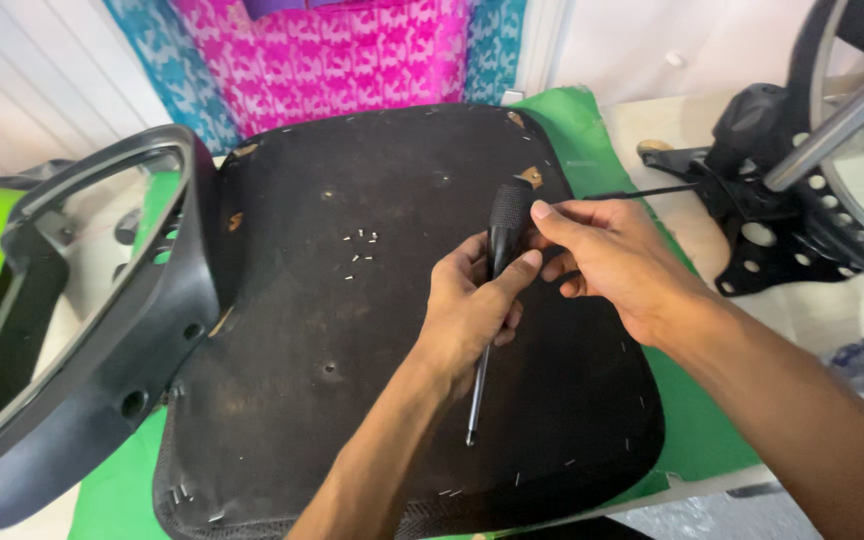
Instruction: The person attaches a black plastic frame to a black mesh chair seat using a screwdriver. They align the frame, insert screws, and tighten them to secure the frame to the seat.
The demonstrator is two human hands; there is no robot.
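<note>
A black office-chair seat pan [352, 330] lies upside down on a green mat [697, 440], its fabric stapled around the edge. My left hand [472, 305] is closed around a screwdriver [497, 250] with a black textured handle; the metal shaft points down toward me, tip near the seat's front. My right hand [607, 260] touches the top of the handle with its fingertips and also seems to pinch a thin black hex key [642, 191] that sticks out to the right.
A black plastic armrest loop [102, 330] stands at the left of the seat. The chair's black mechanism plate [762, 215] with a chrome gas cylinder [827, 135] lies at the right. Pink and blue patterned cloth [352, 55] hangs behind. Several loose staples [360, 250] lie on the seat.
</note>
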